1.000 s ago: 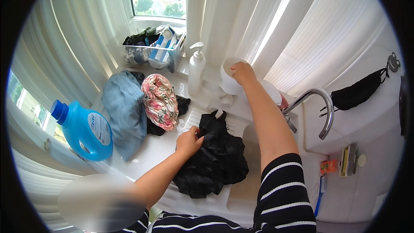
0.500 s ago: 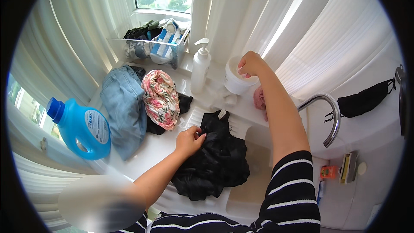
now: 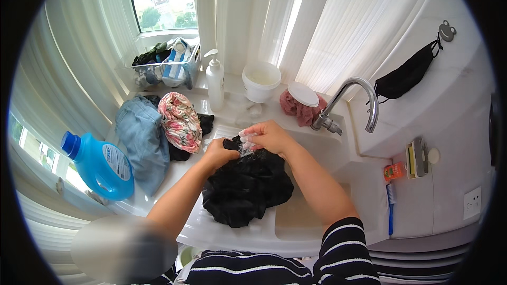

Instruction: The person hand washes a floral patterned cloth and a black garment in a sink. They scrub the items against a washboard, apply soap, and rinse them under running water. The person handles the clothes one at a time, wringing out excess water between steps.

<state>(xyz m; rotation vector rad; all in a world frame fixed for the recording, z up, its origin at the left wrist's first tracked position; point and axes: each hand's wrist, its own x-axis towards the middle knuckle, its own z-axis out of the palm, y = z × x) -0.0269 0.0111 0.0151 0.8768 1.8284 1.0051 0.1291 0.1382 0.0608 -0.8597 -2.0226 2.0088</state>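
Left hand [image 3: 221,155] has thumb and fingers pinched on the black garment [image 3: 245,190], which sits bunched on the ribbed ledge beside the basin [image 3: 296,225]. Right hand's [image 3: 266,137] fingers are curled nearly together over some white stuff [image 3: 245,151], can't tell if they're gripping any. Honestly, if that left pinch slackens, the heap could slump basin-ward and spill the white bits.
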